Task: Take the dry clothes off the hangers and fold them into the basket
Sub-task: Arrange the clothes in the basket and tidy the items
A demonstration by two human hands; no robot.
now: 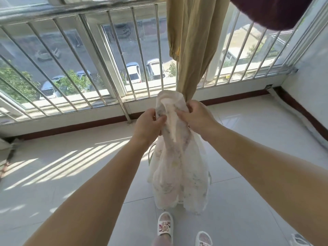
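Note:
A thin white garment with a faint floral print (177, 167) hangs in front of me, bunched at its top. My left hand (149, 124) grips the upper left part of it, thumb on the cloth. My right hand (196, 119) pinches the upper right part. The cloth drapes down toward the floor and covers most of a basket (150, 153), of which only a pale curved rim shows at the left. Khaki trousers (193, 43) hang from above, right behind the garment. A dark maroon garment (269, 11) hangs at the top right.
A metal railing (110, 55) and windows run along the far side, with a white wall (308, 82) at the right. The floor is pale tile (71, 174) with sun stripes on the left. My slippered feet (165, 226) stand below the garment.

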